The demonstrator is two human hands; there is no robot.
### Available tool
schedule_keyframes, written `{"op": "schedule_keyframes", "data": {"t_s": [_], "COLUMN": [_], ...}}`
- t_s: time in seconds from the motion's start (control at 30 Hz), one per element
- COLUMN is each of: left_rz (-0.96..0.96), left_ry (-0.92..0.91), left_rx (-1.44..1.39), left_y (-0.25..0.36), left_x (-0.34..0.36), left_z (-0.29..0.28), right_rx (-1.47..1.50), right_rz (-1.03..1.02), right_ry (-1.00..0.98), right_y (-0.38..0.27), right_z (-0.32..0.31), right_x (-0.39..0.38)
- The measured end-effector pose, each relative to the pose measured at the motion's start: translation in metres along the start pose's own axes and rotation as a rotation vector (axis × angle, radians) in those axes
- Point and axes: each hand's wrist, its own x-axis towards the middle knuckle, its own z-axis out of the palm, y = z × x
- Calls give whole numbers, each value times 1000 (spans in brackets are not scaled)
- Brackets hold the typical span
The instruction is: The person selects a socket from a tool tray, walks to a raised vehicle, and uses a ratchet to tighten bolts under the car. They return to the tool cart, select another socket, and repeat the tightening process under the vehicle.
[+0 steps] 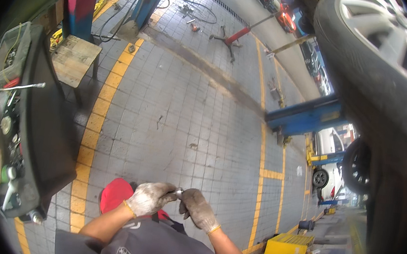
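Observation:
In gloves with yellow cuffs, my left hand (149, 196) and my right hand (197, 209) meet low in the centre of the view, their fingers closed round a small metal part (178, 192). The part is too small and partly covered to name more closely. Behind my left wrist, below both hands, is a red padded object (115, 193), partly hidden by my arm and body.
A tool cart (41, 159) and wooden stool (73, 56) stand left. A raised wheel (371, 40) looms at upper right beside blue lift parts (304, 113). A red stand (235, 37), hoses (200, 17), white car (329, 160) and yellow box (285, 247) are around the tiled floor.

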Motion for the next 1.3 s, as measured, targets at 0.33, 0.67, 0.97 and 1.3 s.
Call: {"op": "schedule_keyframes", "data": {"t_s": [0.33,0.67,0.97,1.3], "left_rz": [-381,-367,-153,-471], "left_ry": [340,220,-66,-71], "left_rx": [-648,-647,-131,-1138], "left_y": [-90,-102,-83,-32], "left_x": [152,401,700,991], "left_z": [-55,-230,-353,-461], "right_rx": [-448,-522,-583,-641], "right_rz": [87,192,118,-163], "right_ry": [-483,-540,-577,-469], "right_y": [-136,-297,-394,-592], "right_z": [-70,-147,-297,-503], "right_x": [229,464,678,930]}}
